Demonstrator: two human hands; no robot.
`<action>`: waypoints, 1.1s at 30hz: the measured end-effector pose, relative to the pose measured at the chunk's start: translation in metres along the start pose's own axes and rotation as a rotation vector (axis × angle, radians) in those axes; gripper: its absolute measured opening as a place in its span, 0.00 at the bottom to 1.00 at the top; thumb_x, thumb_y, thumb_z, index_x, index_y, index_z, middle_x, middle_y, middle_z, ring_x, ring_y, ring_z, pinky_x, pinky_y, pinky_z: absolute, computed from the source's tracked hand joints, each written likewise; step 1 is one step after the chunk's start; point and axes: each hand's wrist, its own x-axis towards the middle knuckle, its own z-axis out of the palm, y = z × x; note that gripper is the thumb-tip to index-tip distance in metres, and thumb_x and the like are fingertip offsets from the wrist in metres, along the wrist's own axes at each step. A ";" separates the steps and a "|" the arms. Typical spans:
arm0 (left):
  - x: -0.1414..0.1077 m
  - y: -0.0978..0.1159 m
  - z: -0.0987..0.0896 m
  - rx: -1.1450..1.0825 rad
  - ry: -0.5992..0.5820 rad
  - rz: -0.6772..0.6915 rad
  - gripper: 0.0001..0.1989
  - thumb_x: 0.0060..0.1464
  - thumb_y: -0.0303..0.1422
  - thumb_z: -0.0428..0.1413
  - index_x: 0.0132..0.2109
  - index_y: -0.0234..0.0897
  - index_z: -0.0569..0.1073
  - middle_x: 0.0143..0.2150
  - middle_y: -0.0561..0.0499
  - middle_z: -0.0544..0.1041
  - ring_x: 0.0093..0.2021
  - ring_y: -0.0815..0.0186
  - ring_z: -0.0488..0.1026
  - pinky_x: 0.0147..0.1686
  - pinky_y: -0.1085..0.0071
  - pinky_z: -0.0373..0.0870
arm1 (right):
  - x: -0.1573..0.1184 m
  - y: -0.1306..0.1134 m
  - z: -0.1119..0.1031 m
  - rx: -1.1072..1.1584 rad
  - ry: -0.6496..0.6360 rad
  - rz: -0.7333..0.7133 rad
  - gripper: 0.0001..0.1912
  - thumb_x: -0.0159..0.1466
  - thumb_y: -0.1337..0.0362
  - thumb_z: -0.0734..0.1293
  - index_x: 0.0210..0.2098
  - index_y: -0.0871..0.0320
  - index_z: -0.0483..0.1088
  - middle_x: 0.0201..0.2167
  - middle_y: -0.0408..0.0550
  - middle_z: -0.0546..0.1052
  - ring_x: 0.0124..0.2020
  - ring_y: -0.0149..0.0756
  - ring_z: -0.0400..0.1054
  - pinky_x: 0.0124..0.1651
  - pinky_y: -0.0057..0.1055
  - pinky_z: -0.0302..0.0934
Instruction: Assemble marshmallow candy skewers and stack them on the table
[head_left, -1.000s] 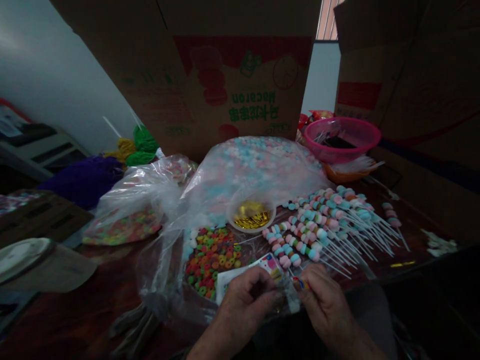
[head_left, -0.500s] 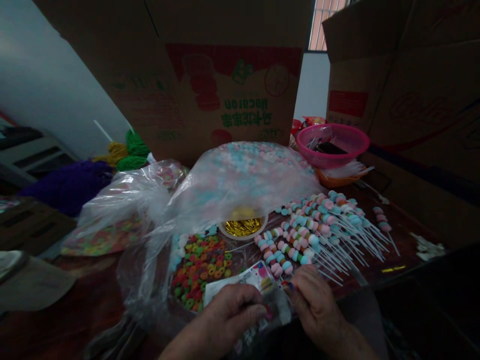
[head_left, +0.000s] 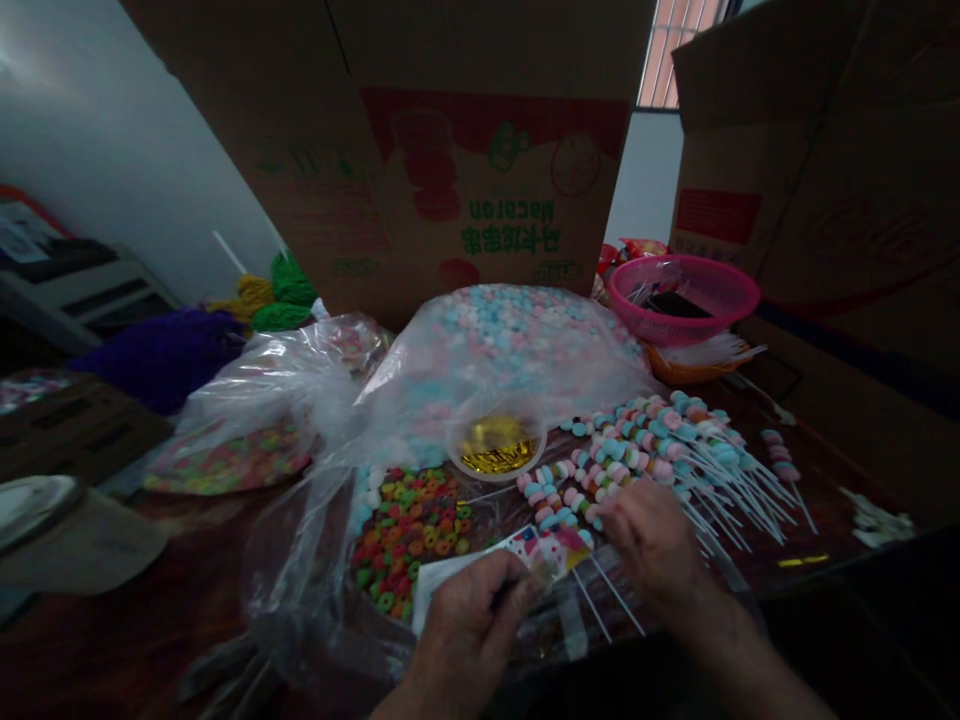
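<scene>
- Marshmallow skewers (head_left: pixel 660 445): four o'clock.
- Printed bag (head_left: pixel 553 546): five o'clock.
- Left hand (head_left: pixel 478 612): six o'clock, half-curled at bag; grip unclear.
- Right hand (head_left: pixel 656 545): four-thirty, fingers bunched at skewers; hold unclear.

Beyond my left hand (head_left: pixel 476 612) lie the loose rings (head_left: pixel 412 525); beyond my right hand (head_left: pixel 654 540), the skewers (head_left: pixel 664 440) are lying. Between these two stands the tub (head_left: pixel 499 477). Behind the tub is the marshmallow bag (head_left: pixel 517 345), and behind this bag, the carton (head_left: pixel 480 60). The basket (head_left: pixel 675 325) is at the bag's right.
</scene>
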 end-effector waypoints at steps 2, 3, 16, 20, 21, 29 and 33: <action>0.001 -0.002 -0.008 0.047 0.062 0.077 0.10 0.58 0.31 0.50 0.29 0.35 0.69 0.22 0.55 0.69 0.23 0.73 0.66 0.23 0.79 0.60 | 0.027 0.032 -0.010 -0.387 -0.102 0.155 0.12 0.67 0.64 0.55 0.33 0.62 0.67 0.31 0.55 0.71 0.37 0.46 0.63 0.37 0.37 0.54; 0.001 -0.003 -0.012 0.057 0.094 0.124 0.10 0.59 0.31 0.49 0.30 0.35 0.70 0.23 0.54 0.69 0.24 0.72 0.67 0.24 0.79 0.62 | 0.038 0.048 -0.014 -0.538 -0.214 0.272 0.11 0.66 0.68 0.55 0.38 0.64 0.68 0.36 0.59 0.71 0.41 0.51 0.63 0.39 0.41 0.55; 0.004 -0.017 -0.037 0.207 0.114 0.421 0.09 0.61 0.30 0.47 0.43 0.35 0.70 0.36 0.50 0.77 0.33 0.67 0.71 0.36 0.69 0.63 | -0.050 0.082 -0.061 0.231 -0.318 0.260 0.14 0.63 0.58 0.59 0.38 0.56 0.72 0.36 0.49 0.76 0.37 0.39 0.71 0.38 0.27 0.66; 0.007 -0.010 -0.035 0.216 0.064 0.406 0.10 0.61 0.32 0.46 0.42 0.35 0.71 0.34 0.49 0.77 0.32 0.66 0.69 0.34 0.68 0.60 | -0.046 0.039 -0.054 0.638 -0.359 0.534 0.14 0.61 0.54 0.63 0.38 0.56 0.74 0.34 0.48 0.75 0.34 0.39 0.70 0.36 0.27 0.66; 0.006 -0.009 -0.034 0.212 0.038 0.388 0.11 0.61 0.32 0.46 0.41 0.35 0.72 0.33 0.49 0.76 0.31 0.66 0.69 0.34 0.68 0.60 | -0.042 0.026 -0.048 0.770 -0.378 0.631 0.15 0.60 0.53 0.64 0.38 0.57 0.74 0.34 0.48 0.75 0.34 0.39 0.70 0.36 0.28 0.66; -0.017 -0.014 -0.029 0.156 -0.052 0.216 0.14 0.61 0.34 0.45 0.37 0.34 0.73 0.31 0.48 0.75 0.32 0.66 0.69 0.34 0.70 0.62 | -0.019 -0.064 0.024 1.423 -0.365 0.982 0.19 0.48 0.52 0.75 0.29 0.61 0.72 0.22 0.43 0.70 0.25 0.34 0.64 0.29 0.28 0.62; -0.028 -0.021 -0.026 0.055 0.009 -0.028 0.12 0.60 0.36 0.48 0.41 0.33 0.71 0.28 0.50 0.74 0.27 0.69 0.70 0.27 0.76 0.63 | -0.022 -0.079 0.050 1.355 -0.219 1.046 0.21 0.48 0.50 0.74 0.20 0.61 0.66 0.15 0.38 0.61 0.17 0.25 0.51 0.20 0.23 0.51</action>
